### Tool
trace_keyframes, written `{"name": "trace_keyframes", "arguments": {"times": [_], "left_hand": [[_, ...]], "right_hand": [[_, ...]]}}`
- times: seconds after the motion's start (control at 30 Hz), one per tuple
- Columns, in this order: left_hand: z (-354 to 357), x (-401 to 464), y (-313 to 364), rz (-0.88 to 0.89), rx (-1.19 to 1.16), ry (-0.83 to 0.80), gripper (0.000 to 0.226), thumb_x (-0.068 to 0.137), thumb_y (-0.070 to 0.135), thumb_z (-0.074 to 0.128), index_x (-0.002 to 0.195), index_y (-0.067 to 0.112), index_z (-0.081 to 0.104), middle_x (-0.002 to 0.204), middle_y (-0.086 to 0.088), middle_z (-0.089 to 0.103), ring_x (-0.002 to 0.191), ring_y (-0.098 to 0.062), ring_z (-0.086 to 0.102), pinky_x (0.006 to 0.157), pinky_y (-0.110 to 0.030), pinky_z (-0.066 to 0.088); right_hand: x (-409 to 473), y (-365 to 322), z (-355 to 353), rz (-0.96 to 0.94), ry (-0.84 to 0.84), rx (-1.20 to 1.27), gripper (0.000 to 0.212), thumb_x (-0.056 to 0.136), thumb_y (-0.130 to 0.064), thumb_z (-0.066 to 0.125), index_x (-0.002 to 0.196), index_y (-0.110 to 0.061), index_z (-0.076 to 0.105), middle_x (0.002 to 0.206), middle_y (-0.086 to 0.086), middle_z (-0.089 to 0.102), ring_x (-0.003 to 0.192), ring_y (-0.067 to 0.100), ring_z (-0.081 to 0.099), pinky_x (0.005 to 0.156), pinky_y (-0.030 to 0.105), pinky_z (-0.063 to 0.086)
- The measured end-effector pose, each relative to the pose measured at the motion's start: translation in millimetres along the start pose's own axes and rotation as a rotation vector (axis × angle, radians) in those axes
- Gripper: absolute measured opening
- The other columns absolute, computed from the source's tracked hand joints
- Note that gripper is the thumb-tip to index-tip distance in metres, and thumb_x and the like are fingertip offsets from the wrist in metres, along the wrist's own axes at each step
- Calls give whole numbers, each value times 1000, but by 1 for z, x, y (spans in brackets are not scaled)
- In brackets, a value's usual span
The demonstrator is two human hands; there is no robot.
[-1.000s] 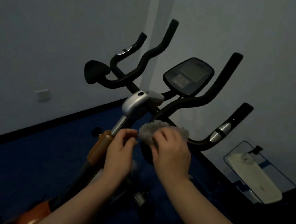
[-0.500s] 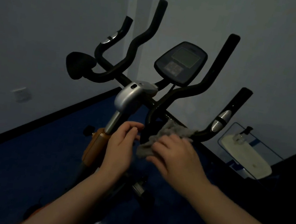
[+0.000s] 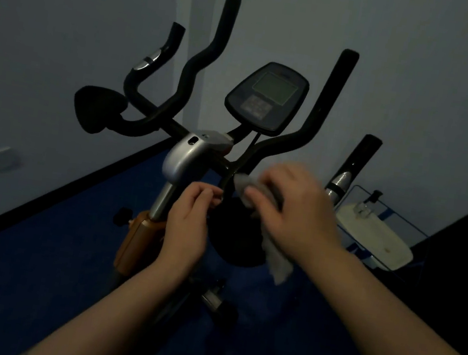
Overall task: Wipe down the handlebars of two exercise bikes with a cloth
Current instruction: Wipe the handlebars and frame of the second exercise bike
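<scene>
An exercise bike stands in front of me with black handlebars (image 3: pixel 320 120), a console (image 3: pixel 268 94) in the middle and a silver stem clamp (image 3: pixel 187 155). My right hand (image 3: pixel 298 208) grips a grey cloth (image 3: pixel 278 260) and holds it around the lower right bar, near the stem. Part of the cloth hangs below the hand. My left hand (image 3: pixel 189 222) sits just left of it by the stem, fingers curled, thumb and fingertips close together at the bar's base. Whether it pinches anything is unclear. The right outer grip (image 3: pixel 352 167) with a silver sensor rises behind my right hand.
Grey walls close in behind the bike, meeting at a corner. Blue floor lies below. A wire rack (image 3: pixel 376 232) holding a white item and a small bottle stands at the right. An orange frame post (image 3: pixel 135 238) descends under the stem. A wall socket (image 3: pixel 2 158) is at left.
My right hand has slid with the cloth to the right along the lower bar. The left hand has stayed by the stem. The view has shifted slightly.
</scene>
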State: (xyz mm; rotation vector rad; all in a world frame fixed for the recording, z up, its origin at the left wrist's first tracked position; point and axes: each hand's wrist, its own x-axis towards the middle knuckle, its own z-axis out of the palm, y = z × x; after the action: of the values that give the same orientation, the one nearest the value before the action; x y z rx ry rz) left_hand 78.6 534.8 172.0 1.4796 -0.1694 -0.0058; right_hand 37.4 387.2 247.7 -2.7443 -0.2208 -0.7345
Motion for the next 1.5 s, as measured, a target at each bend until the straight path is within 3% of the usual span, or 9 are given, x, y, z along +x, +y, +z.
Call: {"name": "trace_keyframes", "arguments": {"times": [0.23, 0.37, 0.47, 0.7, 0.87, 1.07, 1.23, 1.43, 1.5], "left_hand": [[27, 10, -5, 4, 83, 120, 25, 98, 22, 39, 77, 21, 54, 71, 7, 57, 62, 3, 52, 54, -11, 41], [32, 10, -17, 157, 301, 134, 25, 98, 26, 34, 79, 27, 51, 71, 6, 55, 66, -12, 54, 60, -36, 45], [34, 11, -21, 256, 325, 192, 24, 97, 24, 32, 83, 27, 50, 69, 9, 52, 64, -16, 52, 59, -42, 43], [36, 11, -27, 300, 302, 218, 23, 97, 23, 31, 86, 23, 51, 73, 18, 49, 67, -1, 49, 62, -18, 38], [37, 10, -27, 308, 266, 210, 23, 98, 16, 32, 87, 16, 53, 74, 16, 49, 65, 8, 48, 59, -7, 35], [29, 8, -18, 214, 270, 62, 24, 102, 19, 30, 89, 19, 50, 76, 4, 50, 70, -10, 48, 63, -23, 38], [15, -3, -8, 112, 138, -42, 20, 102, 22, 40, 92, 16, 56, 84, 2, 60, 75, 0, 55, 66, -13, 44], [-7, -3, -3, -148, -85, -92, 17, 96, 16, 53, 92, 14, 70, 86, -1, 71, 81, -10, 67, 70, -22, 54], [-8, -5, -1, -193, -114, -81, 18, 96, 14, 53, 91, 14, 70, 84, 0, 71, 76, -7, 67, 67, -19, 54]], "right_hand": [[-1, -11, 54, 254, -189, -116, 29, 101, -40, 27, 99, -22, 49, 87, 1, 55, 77, 21, 53, 58, 36, 45], [-36, 2, 43, 483, -149, -127, 22, 101, -39, 24, 91, -25, 37, 69, -6, 49, 52, 11, 39, 43, 26, 21], [-18, 0, 46, 538, -241, -99, 26, 102, -36, 23, 100, -19, 44, 72, -3, 54, 58, 15, 47, 47, 28, 32], [-66, -33, 42, 755, -55, 27, 24, 97, -46, 17, 97, -26, 32, 72, -6, 52, 62, 18, 54, 48, 30, 36], [-30, -19, 50, 748, -101, -62, 28, 103, -35, 20, 109, -17, 41, 71, -6, 46, 61, 17, 47, 47, 29, 28], [-61, -24, 34, 677, -136, -94, 23, 101, -38, 20, 93, -22, 34, 61, -7, 45, 52, 14, 47, 41, 27, 24], [3, -11, 48, 554, -251, -45, 23, 101, -26, 30, 104, -15, 50, 89, 6, 61, 70, 21, 48, 57, 32, 34], [-47, -14, 42, 310, 218, 116, 18, 90, -18, 62, 105, -11, 70, 102, 3, 65, 99, 19, 52, 84, 31, 45], [-48, -13, 42, 233, 226, 87, 15, 86, -17, 67, 98, -10, 72, 98, 4, 66, 98, 21, 52, 84, 34, 44]]}}
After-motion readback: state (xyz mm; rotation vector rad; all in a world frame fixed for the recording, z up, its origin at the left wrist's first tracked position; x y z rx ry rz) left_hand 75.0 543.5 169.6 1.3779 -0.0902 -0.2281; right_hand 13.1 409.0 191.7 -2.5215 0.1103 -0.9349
